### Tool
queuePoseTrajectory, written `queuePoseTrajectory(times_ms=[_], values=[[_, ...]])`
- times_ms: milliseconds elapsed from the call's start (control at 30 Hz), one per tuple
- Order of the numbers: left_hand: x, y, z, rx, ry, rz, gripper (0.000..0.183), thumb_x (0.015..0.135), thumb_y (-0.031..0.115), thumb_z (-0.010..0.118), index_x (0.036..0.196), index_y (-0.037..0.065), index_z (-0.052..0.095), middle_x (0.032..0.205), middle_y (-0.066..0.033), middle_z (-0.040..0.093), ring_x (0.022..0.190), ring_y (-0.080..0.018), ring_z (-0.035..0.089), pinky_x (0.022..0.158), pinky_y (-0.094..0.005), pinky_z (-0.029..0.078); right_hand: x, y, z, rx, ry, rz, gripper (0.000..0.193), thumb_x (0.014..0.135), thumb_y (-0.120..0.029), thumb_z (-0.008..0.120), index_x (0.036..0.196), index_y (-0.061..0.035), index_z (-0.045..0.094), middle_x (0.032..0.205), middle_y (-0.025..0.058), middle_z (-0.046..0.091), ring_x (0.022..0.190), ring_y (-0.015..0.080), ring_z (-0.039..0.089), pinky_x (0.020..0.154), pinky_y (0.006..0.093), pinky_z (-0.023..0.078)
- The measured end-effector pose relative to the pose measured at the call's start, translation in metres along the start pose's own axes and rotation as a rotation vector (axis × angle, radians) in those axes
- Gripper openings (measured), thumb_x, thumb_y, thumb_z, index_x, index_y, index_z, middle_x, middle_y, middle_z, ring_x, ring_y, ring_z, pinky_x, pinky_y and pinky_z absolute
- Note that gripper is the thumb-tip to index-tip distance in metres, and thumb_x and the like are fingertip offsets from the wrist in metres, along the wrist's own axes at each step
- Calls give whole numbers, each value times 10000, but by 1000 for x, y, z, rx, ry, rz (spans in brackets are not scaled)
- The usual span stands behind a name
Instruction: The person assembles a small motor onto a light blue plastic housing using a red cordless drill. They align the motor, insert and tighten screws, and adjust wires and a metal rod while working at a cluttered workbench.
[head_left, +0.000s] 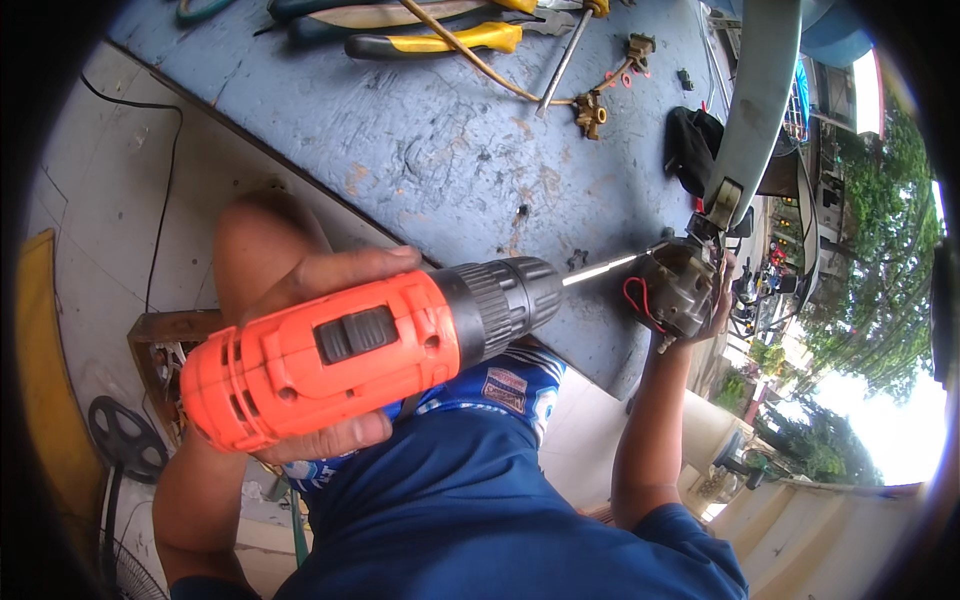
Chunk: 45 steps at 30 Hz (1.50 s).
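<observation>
Up close, left hand [320, 300] wrapped around an orange drill [340, 350], its bit [600, 270] pointing into a small motor [675, 290] gripped by the right hand [715, 310] at the blue counter [440, 150] edge, pliers [435, 42] beyond both hands.

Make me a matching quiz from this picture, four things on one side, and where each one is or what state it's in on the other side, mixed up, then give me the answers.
Things:
1. orange drill
2. small motor with red wire
3. yellow-handled pliers
4. black cloth

Places or states:
A. lying at the far edge of the blue table
B. gripped in the left hand, bit pointing right
C. bunched up beside the grey fan blade
D. held at the table edge by the right hand

Pairs: 1-B, 2-D, 3-A, 4-C
</observation>
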<state>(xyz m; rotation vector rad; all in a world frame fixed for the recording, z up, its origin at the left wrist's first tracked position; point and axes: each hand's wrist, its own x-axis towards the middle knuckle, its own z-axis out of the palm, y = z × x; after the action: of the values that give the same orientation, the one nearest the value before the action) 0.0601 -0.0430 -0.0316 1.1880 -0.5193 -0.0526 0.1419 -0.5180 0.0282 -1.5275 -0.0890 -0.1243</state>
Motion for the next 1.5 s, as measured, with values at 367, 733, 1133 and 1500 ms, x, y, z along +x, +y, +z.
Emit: queuePoseTrajectory(times_ms=[367, 733, 1133, 1500], values=[[37, 43, 10, 82, 11, -82, 670, 836, 164, 853, 1398, -59, 565, 1461, -198, 543, 1265, -269, 622, 1088, -365, 498, -1, -3, 12, -80, 112, 7, 375, 999, -311, 612, 1164, -7, 467, 1218, 229, 586, 1071, 328, 672, 955, 464, 570], [62, 45, 8, 129, -116, -203, 684, 767, 227, 857, 1335, -58, 605, 1509, -232, 478, 1340, -328, 543, 1112, -404, 438, 0, -2, 19, -6, 122, -6, 295, 976, -248, 630, 1031, -12, 462, 1119, 157, 538, 956, 238, 626, 836, 363, 568], [67, 38, 14, 36, -62, -131, 641, 862, 80, 822, 1416, -50, 527, 1470, -164, 525, 1278, -219, 603, 1078, -342, 482, 1, -1, 24, 7, 124, -31, 270, 949, -220, 618, 996, -18, 446, 1075, 143, 498, 974, 272, 600, 862, 418, 543], [69, 45, 28, 89, -61, -145, 661, 854, 115, 821, 1422, -40, 521, 1469, -178, 509, 1303, -249, 579, 1093, -362, 471, 3, -4, 34, 16, 165, 6, 348, 912, -274, 679, 987, -36, 437, 1053, 107, 469, 914, 187, 565, 771, 310, 535]])
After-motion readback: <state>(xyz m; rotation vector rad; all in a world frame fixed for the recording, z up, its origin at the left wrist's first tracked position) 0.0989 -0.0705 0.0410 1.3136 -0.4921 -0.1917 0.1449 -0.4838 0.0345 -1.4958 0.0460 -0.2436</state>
